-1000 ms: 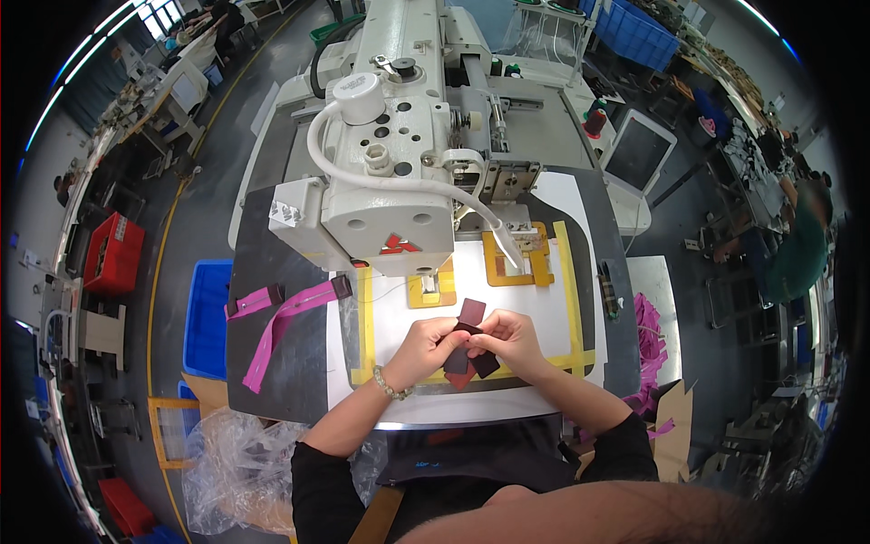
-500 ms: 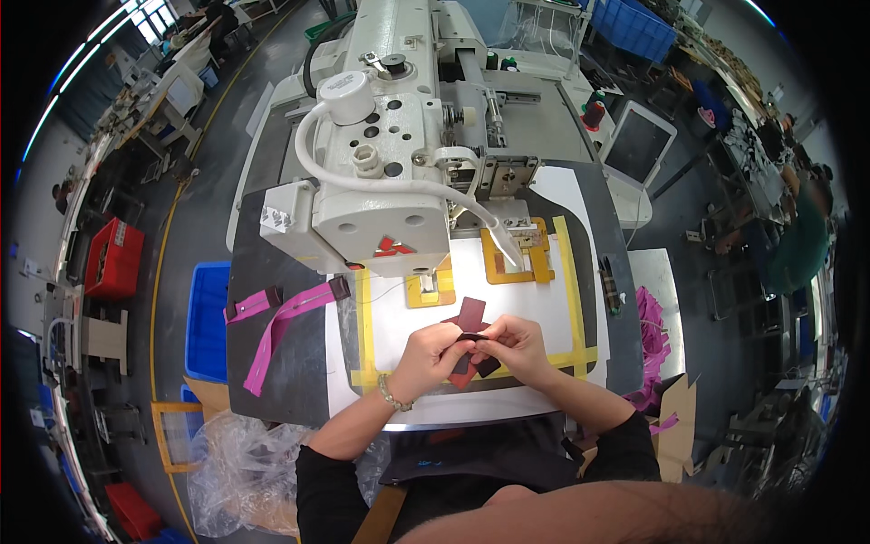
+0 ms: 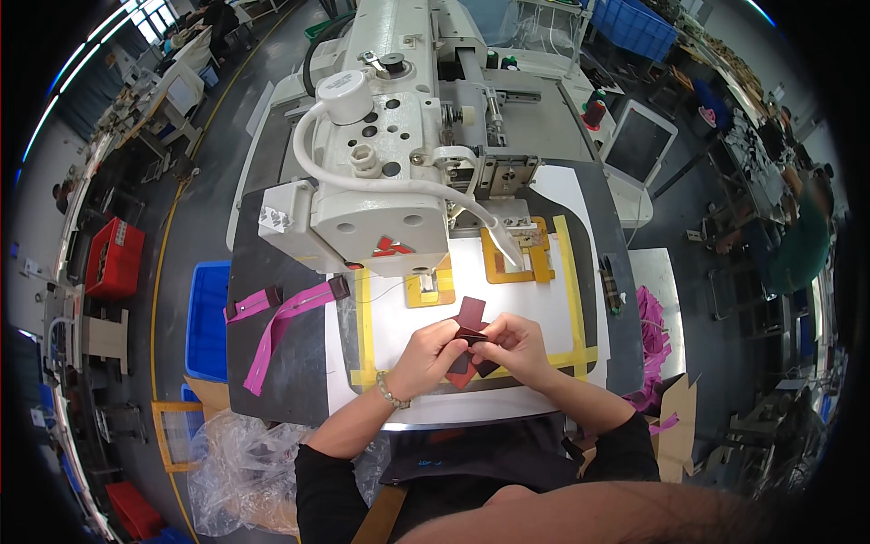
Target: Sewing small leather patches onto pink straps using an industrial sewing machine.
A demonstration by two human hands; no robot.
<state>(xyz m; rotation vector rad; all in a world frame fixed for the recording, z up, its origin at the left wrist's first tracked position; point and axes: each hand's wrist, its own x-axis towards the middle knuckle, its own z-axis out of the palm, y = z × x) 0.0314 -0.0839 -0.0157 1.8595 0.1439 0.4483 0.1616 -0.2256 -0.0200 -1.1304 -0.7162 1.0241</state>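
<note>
Over the front of the white work surface (image 3: pixel 390 322), my left hand (image 3: pixel 428 355) and my right hand (image 3: pixel 515 350) meet, fingers closed on a small dark maroon patch (image 3: pixel 473 335) between them. It looks thin and folded or layered; my fingertips hide part of it. Just beyond my fingers a flat maroon rectangular piece (image 3: pixel 471 310) shows. Under my hands lies a redder piece (image 3: pixel 461 377), with dark pieces partly covered beside it. Past them stands a white sewing machine (image 3: pixel 381 222), its yellow-framed clamp plate (image 3: pixel 430 288) beneath the head.
Pink zipper strips (image 3: pixel 288 331) with dark ends lie on the table's left. A second yellow frame (image 3: pixel 518 263) sits right of the machine head. Pink strips (image 3: pixel 651 349) pile at the right, near a cardboard box (image 3: pixel 675 422). A blue bin (image 3: pixel 208 317) stands at left.
The small patch between my fingers has tilted, so more of its maroon face shows. My fingers have shifted slightly around it; both arms stay nearly in place.
</note>
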